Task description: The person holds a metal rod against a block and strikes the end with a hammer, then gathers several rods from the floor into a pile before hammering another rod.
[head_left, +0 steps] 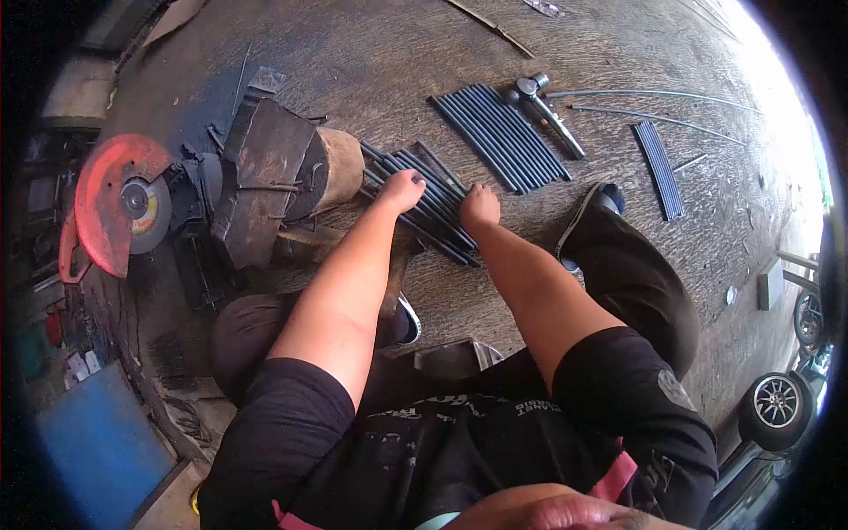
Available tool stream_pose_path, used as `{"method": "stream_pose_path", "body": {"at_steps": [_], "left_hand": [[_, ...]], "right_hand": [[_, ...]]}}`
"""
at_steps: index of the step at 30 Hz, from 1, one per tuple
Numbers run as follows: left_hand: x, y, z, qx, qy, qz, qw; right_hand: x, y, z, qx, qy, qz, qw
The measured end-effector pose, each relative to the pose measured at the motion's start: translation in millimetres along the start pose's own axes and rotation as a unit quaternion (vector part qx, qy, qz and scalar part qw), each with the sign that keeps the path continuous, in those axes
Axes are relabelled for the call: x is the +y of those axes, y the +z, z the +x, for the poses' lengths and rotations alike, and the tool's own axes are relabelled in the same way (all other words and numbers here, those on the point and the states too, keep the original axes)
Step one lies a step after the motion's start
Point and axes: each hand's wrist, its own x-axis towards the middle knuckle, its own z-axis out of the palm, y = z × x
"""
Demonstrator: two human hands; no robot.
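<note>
A pile of dark metal rods (439,214) lies at a slant on the concrete floor in front of me. My left hand (404,190) is closed on rods at the pile's upper middle, its fingertips partly hidden. Close by, my right hand (480,208) is closed at the right side of the same pile, by the lower end of one rod that lies slightly apart. Which rods each hand grips is hard to see. Just left of the pile stands a wooden block (337,172) against a dark metal stand (265,172).
Further off lie a neat row of rods (502,137), a hammer (552,115), a smaller rod bundle (658,172) and two long thin rods (658,94). A cut-off saw with a red guard (102,199) stands left. A blue panel (106,446) is lower left; a car wheel (777,402) is right.
</note>
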Motion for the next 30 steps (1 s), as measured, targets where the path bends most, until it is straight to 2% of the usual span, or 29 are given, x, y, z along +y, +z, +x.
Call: {"method": "stream_pose_path", "body": {"at_steps": [8, 12, 14, 16, 19, 22, 24, 26, 30], "left_hand": [[11, -6, -40, 0.010, 0.011, 0.035, 0.999], [-7, -5, -31, 0.013, 0.017, -0.004, 1.000], [-10, -9, -29, 0.017, 0.027, 0.011, 0.999], [-18, -7, -22, 0.017, 0.016, -0.004, 1.000], [-22, -5, -26, 0.014, -0.024, -0.014, 1.000], [-30, -2, -25, 0.029, 0.023, 0.022, 0.999], [-32, -3, -23, 0.035, 0.021, 0.022, 0.999], [-29, -2, -25, 0.037, 0.018, 0.024, 0.999], [-22, -4, -30, 0.033, 0.005, 0.011, 0.999]], "right_hand": [[-2, -43, 48, 0.074, -0.095, 0.004, 0.993], [-4, -51, 52, 0.067, -0.082, -0.086, 0.991], [3, -46, 46, 0.032, -0.097, -0.148, 0.984], [4, -41, 42, 0.013, -0.090, -0.150, 0.984], [6, -35, 40, 0.034, -0.065, -0.108, 0.991], [13, -42, 42, 0.041, -0.044, -0.112, 0.992], [15, -46, 43, 0.019, -0.057, -0.112, 0.992], [13, -45, 42, -0.037, -0.025, -0.069, 0.997], [12, -51, 47, -0.026, 0.033, -0.002, 0.999]]}}
